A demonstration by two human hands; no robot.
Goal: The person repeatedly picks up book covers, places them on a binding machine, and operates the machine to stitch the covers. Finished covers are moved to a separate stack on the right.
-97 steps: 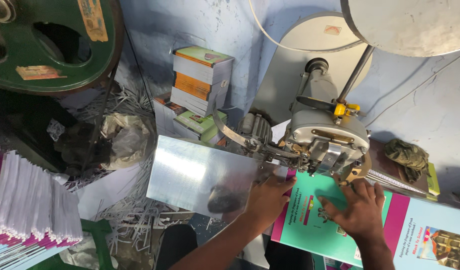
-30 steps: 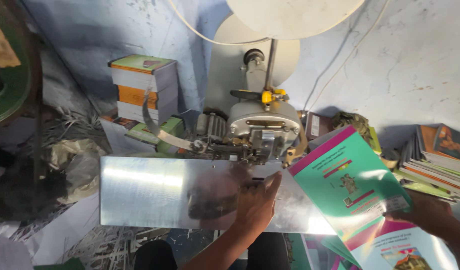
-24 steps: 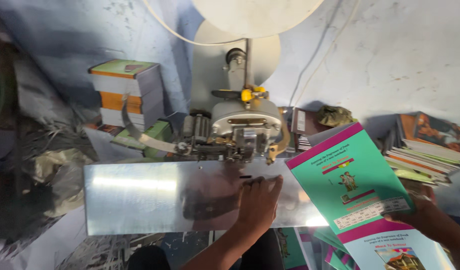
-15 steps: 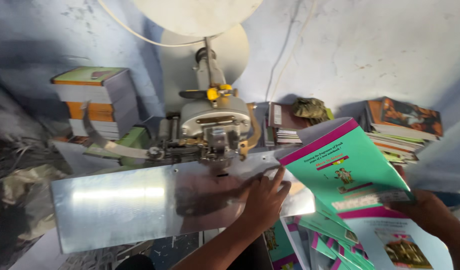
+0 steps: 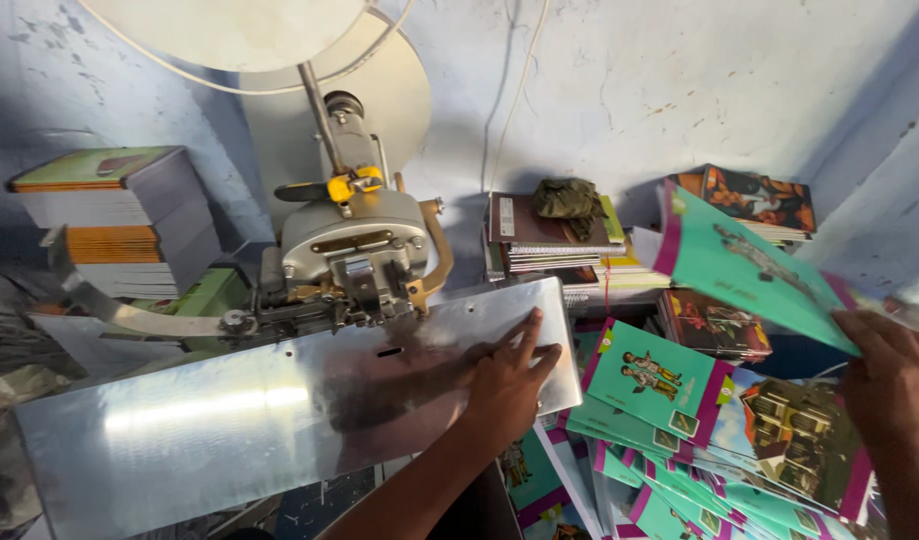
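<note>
My left hand (image 5: pixel 507 378) lies flat, fingers spread, on the right end of a shiny metal work plate (image 5: pixel 229 420) below a grey stitching machine head (image 5: pixel 354 250). My right hand (image 5: pixel 894 385) is at the far right and holds the lower edge of a teal booklet with a magenta spine (image 5: pixel 744 265), lifted above a loose pile of similar teal and magenta booklets (image 5: pixel 669 420). The machine's head sits just left of my left hand, apart from it.
Stacks of bound books (image 5: pixel 119 220) stand at the back left. More notebooks with a dark green cloth (image 5: pixel 567 198) on top lie against the blue wall. A large pale wire spool (image 5: pixel 279 40) hangs above the machine. Colourful books (image 5: pixel 759 200) lie at the back right.
The view has swung to the right. My right hand has carried the teal booklet off the metal plate and out to the right over the pile. My left hand has stayed on the plate.
</note>
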